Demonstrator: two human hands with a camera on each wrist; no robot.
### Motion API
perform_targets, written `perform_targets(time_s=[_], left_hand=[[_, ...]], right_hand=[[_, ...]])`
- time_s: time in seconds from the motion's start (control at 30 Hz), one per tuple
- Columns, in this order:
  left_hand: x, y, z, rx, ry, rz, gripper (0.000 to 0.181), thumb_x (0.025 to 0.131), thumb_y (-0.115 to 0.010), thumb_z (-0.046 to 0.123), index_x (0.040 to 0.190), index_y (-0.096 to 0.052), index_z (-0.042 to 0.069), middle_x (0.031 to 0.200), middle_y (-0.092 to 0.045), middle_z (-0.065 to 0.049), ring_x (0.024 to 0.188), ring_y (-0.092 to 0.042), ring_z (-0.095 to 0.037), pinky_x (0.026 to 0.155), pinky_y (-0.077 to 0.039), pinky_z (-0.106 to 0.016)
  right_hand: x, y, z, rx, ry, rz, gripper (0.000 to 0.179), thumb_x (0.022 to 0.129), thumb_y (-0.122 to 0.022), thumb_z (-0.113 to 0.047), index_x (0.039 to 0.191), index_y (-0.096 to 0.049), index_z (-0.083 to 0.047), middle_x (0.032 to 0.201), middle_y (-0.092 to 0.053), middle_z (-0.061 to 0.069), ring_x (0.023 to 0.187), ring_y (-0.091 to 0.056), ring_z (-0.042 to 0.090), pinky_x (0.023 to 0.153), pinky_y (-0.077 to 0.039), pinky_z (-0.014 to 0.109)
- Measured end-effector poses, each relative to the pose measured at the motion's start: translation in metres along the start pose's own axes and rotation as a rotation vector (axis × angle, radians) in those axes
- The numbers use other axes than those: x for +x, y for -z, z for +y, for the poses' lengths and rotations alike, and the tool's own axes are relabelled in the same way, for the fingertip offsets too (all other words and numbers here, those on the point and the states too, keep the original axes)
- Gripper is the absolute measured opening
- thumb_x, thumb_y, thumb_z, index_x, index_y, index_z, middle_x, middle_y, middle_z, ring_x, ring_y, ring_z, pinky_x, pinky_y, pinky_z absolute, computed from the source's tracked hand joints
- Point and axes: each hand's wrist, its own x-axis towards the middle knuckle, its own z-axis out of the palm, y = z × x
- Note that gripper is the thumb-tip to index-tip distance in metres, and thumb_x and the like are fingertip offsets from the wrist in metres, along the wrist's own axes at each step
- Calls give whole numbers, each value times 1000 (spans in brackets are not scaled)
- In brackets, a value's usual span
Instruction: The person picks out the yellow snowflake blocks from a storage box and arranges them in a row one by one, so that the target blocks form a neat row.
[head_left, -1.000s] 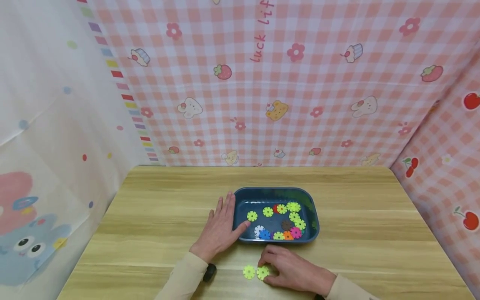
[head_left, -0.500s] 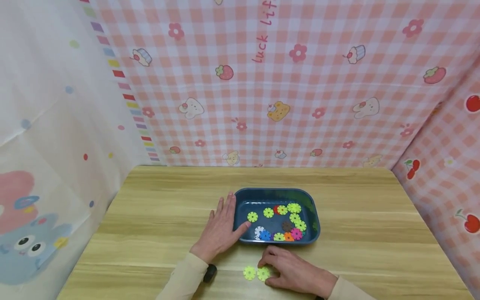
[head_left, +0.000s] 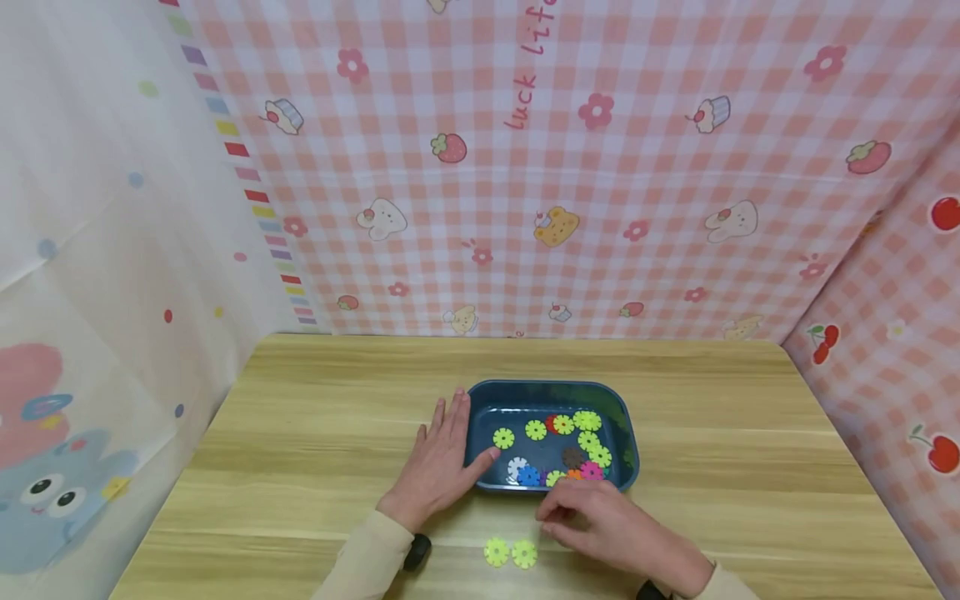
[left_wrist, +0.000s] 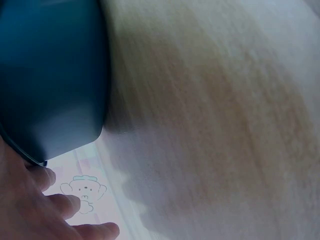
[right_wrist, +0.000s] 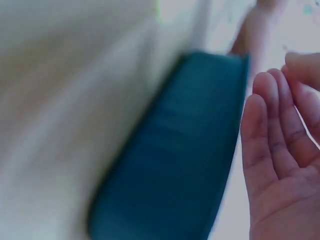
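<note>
Two yellow-green snowflake discs, the left one point(head_left: 496, 552) and the right one point(head_left: 524, 554), lie side by side on the table in front of a dark blue tray point(head_left: 480, 399). My right hand point(head_left: 611, 521) hovers by the tray's near rim, fingers loosely bent, nothing seen in them. In the right wrist view its palm point(right_wrist: 285, 200) faces the camera, bare. My left hand point(head_left: 438, 467) rests along the tray's left side with straight fingers, the thumb reaching over the rim. Inside the tray lie several discs, such as a pink disc point(head_left: 592, 472) and a blue disc point(head_left: 528, 476).
A wooden table point(head_left: 315, 467) carries everything. Patterned cloth walls point(head_left: 495, 183) rise behind it and on both sides. Dark wrist bands point(head_left: 417, 552) sit at the sleeves.
My right hand has let go of the right yellow-green disc and moved up and to the right, towards the tray's near rim. That disc now lies uncovered. My left hand stays put.
</note>
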Motion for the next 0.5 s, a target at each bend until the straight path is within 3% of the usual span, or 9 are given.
perform_targets(time_s=[0.13, 0.2, 0.33, 0.5], left_hand=[[-1, 0, 1, -1, -3, -1, 97, 100, -45, 69, 166, -15, 3, 173, -8, -12, 158, -8, -39, 119, -22, -68], [-1, 0, 1, -4, -4, -1, 98, 100, -44, 69, 166, -15, 3, 173, -9, -12, 158, -8, -39, 119, -21, -68], [-1, 0, 1, 0, 0, -5, 98, 100, -43, 70, 166, -14, 3, 173, -8, -12, 158, -8, -39, 119, -21, -68], [-2, 1, 2, -1, 3, -5, 97, 100, -45, 68, 166, -14, 3, 174, -8, -12, 158, -8, -39, 119, -21, -68]], right_hand=[[2, 13, 8, -49, 119, 199, 9, 95, -76, -9, 99, -74, -17, 93, -69, -13, 81, -61, -1, 70, -58, 22], [5, 19, 13, -63, 136, 250, 13, 93, -76, -4, 98, -74, -16, 92, -70, -11, 80, -61, 0, 68, -58, 22], [11, 29, 22, -65, 63, 246, 13, 93, -76, -3, 99, -74, -14, 94, -71, -7, 82, -63, 2, 72, -59, 24], [19, 36, 30, -100, -50, 148, 12, 94, -76, -8, 107, -75, -10, 101, -71, -2, 88, -64, 4, 80, -60, 28]])
